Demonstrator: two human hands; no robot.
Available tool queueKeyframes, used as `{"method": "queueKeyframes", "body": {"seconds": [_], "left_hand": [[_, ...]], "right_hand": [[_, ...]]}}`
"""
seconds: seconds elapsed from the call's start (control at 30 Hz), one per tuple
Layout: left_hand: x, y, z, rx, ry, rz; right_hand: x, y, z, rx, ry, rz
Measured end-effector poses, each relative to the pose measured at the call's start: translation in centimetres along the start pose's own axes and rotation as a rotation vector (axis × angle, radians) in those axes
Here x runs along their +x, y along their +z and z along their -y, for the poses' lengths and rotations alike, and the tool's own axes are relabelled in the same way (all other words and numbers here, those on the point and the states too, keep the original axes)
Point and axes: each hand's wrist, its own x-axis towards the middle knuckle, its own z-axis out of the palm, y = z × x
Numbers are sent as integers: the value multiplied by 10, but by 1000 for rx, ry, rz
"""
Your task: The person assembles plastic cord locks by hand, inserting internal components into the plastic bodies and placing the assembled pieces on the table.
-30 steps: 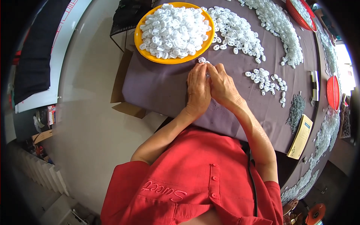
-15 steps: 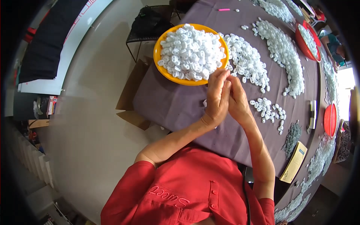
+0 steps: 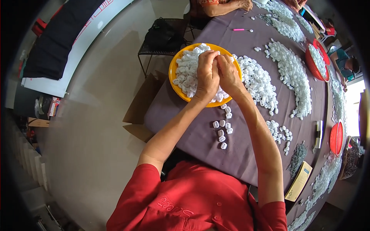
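A yellow bowl (image 3: pixel 172 73) heaped with small white oval plastic pieces (image 3: pixel 185 72) stands on the table. Over the heap, my left hand (image 3: pixel 208 77) and my right hand (image 3: pixel 229 75) are held close together with fingers curled inward. A bit of white shows near the fingertips, but whether it is in my fingers or in the bowl behind them I cannot tell. Between my forearms, several loose white pieces (image 3: pixel 221 133) lie in front of the bowl. A larger pile of such pieces (image 3: pixel 262 84) spreads just to the bowl's right.
More white pieces (image 3: pixel 289 69) form a long curved heap farther right. Red baskets (image 3: pixel 317 61) stand beyond it. A pink-handled tool (image 3: pixel 239 29), a dark green tangle (image 3: pixel 297 156) and a yellow pad (image 3: pixel 298 181) lie on the table. Another person's hand (image 3: pixel 245 4) rests at the far edge.
My hands have moved forward from the bowl's near rim to above its heap, and their fingers are now curled. The view has shifted, bringing another person's arm in at the top.
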Motion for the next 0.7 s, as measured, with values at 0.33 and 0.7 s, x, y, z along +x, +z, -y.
{"method": "queueKeyframes", "body": {"seconds": [0.33,0.7], "left_hand": [[-1,-2,13,53,-30,22],[1,-16,5,56,-30,39]], "right_hand": [[-1,5,-5,-204,-14,88],[-8,-8,2,24,16,62]]}}
